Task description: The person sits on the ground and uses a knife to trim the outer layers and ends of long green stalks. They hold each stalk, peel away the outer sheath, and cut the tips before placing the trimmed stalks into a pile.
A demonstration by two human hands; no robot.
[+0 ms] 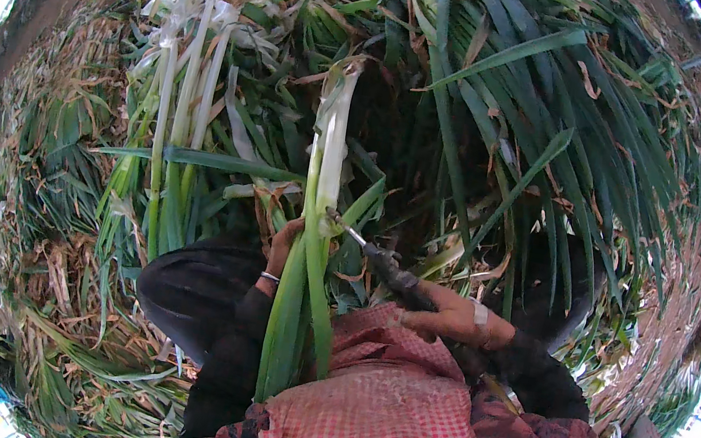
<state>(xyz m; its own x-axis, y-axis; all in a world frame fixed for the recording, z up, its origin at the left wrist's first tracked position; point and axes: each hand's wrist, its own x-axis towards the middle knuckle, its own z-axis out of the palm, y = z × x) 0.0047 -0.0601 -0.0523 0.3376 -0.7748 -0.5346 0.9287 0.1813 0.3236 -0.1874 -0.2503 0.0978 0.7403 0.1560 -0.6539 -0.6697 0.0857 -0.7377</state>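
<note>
My left hand (282, 248), with a bracelet at the wrist, grips a large Welsh onion or leek stalk (333, 149) where white turns to green. Its root end points away from me and its green leaves hang down toward my lap. My right hand (457, 318), a pale strip around it, is closed on the dark handle of a tool with a slim metal nozzle (358, 237), apparently an air blow gun. The nozzle's tip is at the stalk, just below the white part. Several pale stalks (187, 88) lie side by side to the left.
A thick heap of long green-leaved stalks (561, 107) rises at the upper right. Loose leaves and dry husks (97, 345) cover the ground on the left. My dark-clad knee (198, 295) and red checked apron (371, 403) are close below the hands.
</note>
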